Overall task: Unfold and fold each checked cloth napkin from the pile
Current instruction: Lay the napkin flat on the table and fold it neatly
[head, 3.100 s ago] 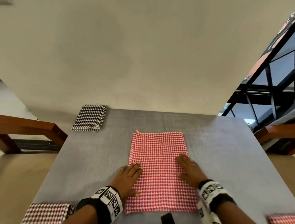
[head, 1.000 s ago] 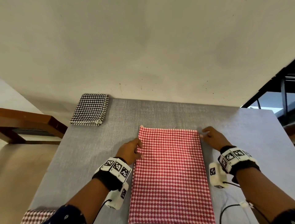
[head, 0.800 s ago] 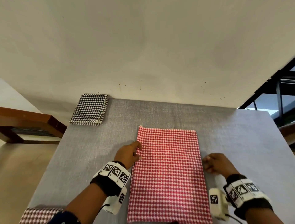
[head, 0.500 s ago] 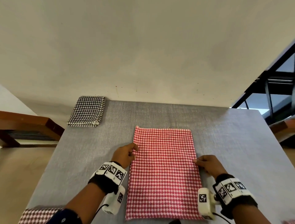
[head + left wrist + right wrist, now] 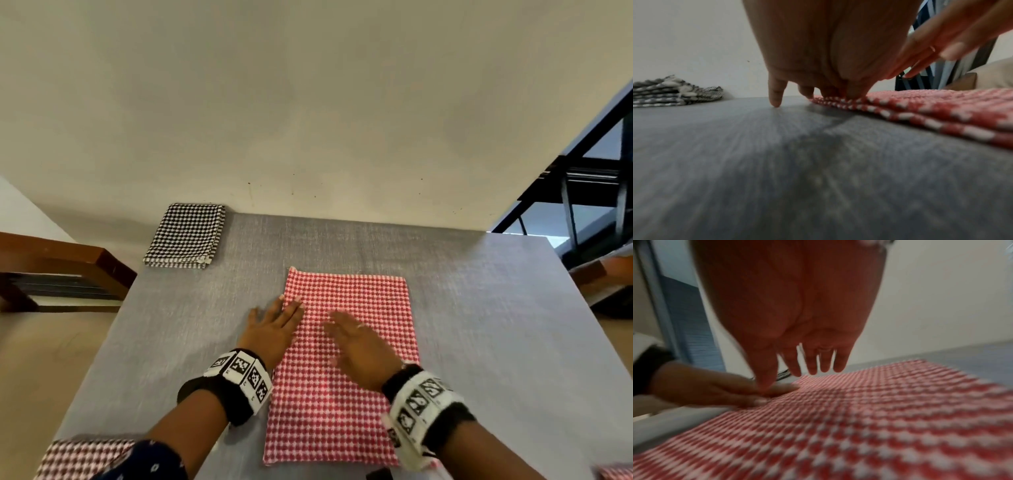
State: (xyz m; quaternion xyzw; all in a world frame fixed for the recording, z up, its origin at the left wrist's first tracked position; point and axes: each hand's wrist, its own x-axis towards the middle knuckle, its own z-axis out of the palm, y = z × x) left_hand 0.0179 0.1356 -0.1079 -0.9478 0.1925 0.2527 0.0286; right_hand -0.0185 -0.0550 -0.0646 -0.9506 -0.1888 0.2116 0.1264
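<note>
The napkin [image 5: 346, 363] spread in the middle is checked red and white. It lies on a grey surface [image 5: 479, 308] with a fine woven grain. A folded napkin [image 5: 186, 236] at the far left corner is checked black and white. Another napkin [image 5: 82, 459] at the near left edge shows dark red and white checks. Both wristbands [image 5: 239, 377] are black with white panels bearing black square codes. The wall [image 5: 308, 102] is plain cream.

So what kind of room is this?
Probably a dining or living room at home: a grey table against a plain wall, wooden seats beside it, and folded checked napkins.
</note>
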